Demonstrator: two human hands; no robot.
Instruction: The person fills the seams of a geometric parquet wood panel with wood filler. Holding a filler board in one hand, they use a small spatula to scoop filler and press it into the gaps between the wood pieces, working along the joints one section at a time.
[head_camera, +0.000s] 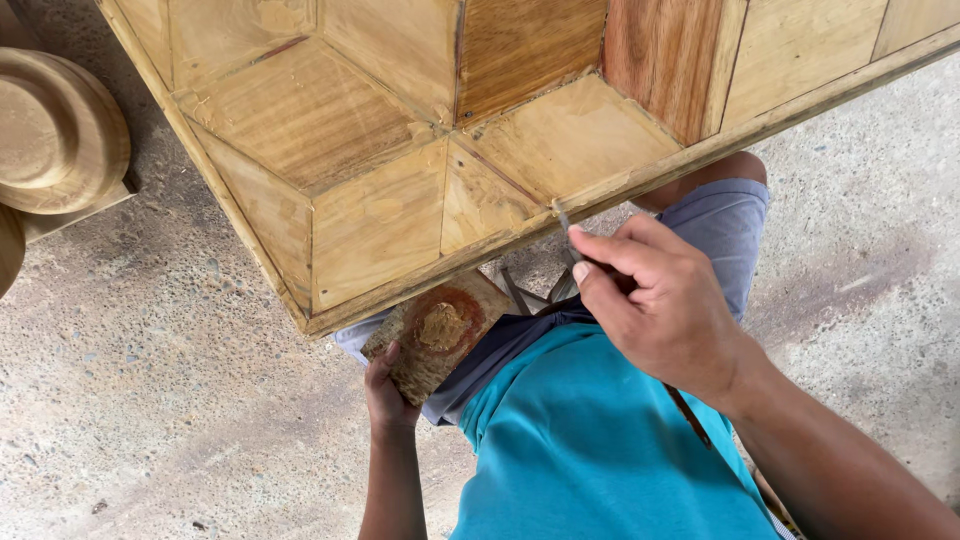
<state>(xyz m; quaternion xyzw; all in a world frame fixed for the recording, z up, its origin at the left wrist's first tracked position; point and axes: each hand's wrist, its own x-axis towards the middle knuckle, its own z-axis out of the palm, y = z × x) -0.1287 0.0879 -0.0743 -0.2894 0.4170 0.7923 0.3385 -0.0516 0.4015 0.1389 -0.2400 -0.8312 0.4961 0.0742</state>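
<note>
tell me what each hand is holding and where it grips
The right hand pinches a thin metal blade tool near its upper end, tip at the patterned wooden panel's edge. The left hand holds a small brown-smeared wooden board by its lower corner.

Teal short-sleeved shirt (590, 440), grey-blue shorts (720, 230), bare forearms, no gloves, no watch or rings
</note>
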